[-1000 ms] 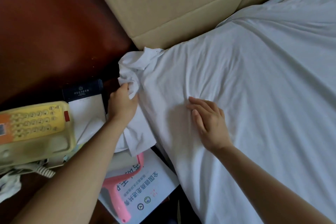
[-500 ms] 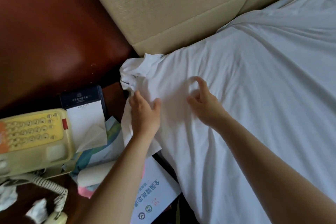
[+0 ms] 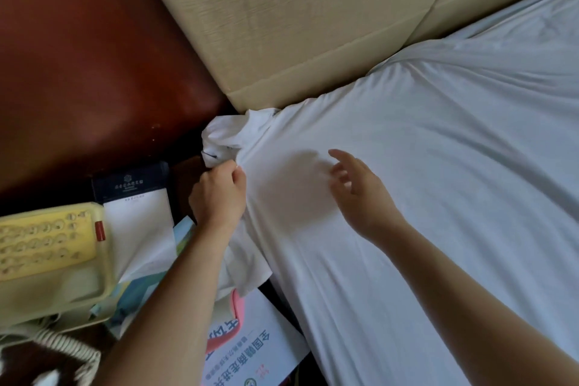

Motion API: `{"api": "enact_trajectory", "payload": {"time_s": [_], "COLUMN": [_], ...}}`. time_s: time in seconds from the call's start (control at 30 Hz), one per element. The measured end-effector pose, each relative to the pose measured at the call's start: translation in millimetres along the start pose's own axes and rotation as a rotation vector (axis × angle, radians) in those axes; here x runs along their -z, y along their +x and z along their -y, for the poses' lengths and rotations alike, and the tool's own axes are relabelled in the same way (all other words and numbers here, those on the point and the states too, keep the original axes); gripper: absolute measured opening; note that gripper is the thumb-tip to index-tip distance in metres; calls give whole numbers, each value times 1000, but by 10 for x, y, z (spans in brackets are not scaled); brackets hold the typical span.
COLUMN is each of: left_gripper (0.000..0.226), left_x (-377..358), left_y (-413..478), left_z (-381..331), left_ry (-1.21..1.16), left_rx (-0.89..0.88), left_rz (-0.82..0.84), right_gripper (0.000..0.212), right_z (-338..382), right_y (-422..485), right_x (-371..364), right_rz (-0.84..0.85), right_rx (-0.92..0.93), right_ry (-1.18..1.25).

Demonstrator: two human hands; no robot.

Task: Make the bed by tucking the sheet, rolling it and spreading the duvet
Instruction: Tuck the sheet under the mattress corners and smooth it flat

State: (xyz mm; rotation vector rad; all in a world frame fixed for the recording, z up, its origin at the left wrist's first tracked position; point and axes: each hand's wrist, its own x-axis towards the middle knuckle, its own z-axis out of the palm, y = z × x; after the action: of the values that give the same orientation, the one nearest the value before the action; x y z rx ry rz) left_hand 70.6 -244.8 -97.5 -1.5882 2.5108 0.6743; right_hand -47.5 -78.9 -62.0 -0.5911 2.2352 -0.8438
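Observation:
A white sheet (image 3: 423,182) covers the mattress, stretched fairly smooth with soft creases. Its corner is bunched into a loose wad (image 3: 232,131) at the bed's near-left corner, below the beige padded headboard (image 3: 297,19). My left hand (image 3: 219,197) is closed on the sheet's edge just under that wad, at the side of the mattress, and a loose flap hangs below my wrist. My right hand (image 3: 360,191) hovers just above the sheet with fingers spread, holding nothing. No duvet is in view.
A dark red-brown nightstand (image 3: 78,72) stands left of the bed. On it lie a yellow telephone (image 3: 47,247) with a coiled cord, a notepad (image 3: 138,216), leaflets (image 3: 250,354) and a pink object (image 3: 236,304).
My left hand shifted back to the sheet's edge under the bunched corner and closed on it. My right hand lifted off the sheet and opened.

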Motion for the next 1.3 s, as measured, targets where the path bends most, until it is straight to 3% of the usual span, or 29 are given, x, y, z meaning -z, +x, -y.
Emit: {"api": "enact_trajectory", "payload": {"time_s": [0.1,0.23,0.3,0.4,0.47,0.57,0.63,0.7,0.77,0.83,1.0,1.07,1.1,1.17,1.2,1.3], "left_gripper": [26,13,6,35,44,49,50,46,45,52,62,51,39,18,16,35], "left_x": [-96,-15,23,-29,-97,-181,-232,-206,-151,-136,-140,-85,-52,42,87,164], "left_y": [62,2,-73,-176,-203,-132,-12,144,292,384,503,427,360,214,178,270], "left_z": [-77,-90,-105,-166,-229,-357,-352,-289,-205,-107,-163,-259,-291,-332,-339,-362], "left_ry": [-20,-25,-48,-98,-46,-79,-81,-128,-176,-185,-158,-21,7,-117,-186,-219], "left_rx": [82,58,-84,-445,-550,-436,-381,-207,-26,19,108,54,-40,-247,-293,-194], "left_rz": [86,38,-62,-130,-92,68,47,60,202,342,411,274,109,-209,-278,-188], "right_gripper": [51,53,56,67,54,48,46,45,43,43,41,40,38,36,36,34], "right_z": [10,-42,-23,161,240,328,350,360,362,355,340,347,352,363,371,409], "right_y": [11,76,120,226,312,388,412,424,439,447,489,505,510,525,539,603], "right_x": [4,-91,-156,-171,-178,-168,-152,-138,-135,-147,-196,-187,-180,-172,-168,-140], "right_rz": [-19,145,156,122,163,218,214,210,179,152,138,137,135,135,133,122], "right_rx": [147,128,128,112,72,25,39,59,85,106,102,103,106,126,146,173], "right_ry": [-307,-630,-710,-752,-818,-846,-859,-887,-903,-914,-951,-961,-964,-964,-962,-924]}}
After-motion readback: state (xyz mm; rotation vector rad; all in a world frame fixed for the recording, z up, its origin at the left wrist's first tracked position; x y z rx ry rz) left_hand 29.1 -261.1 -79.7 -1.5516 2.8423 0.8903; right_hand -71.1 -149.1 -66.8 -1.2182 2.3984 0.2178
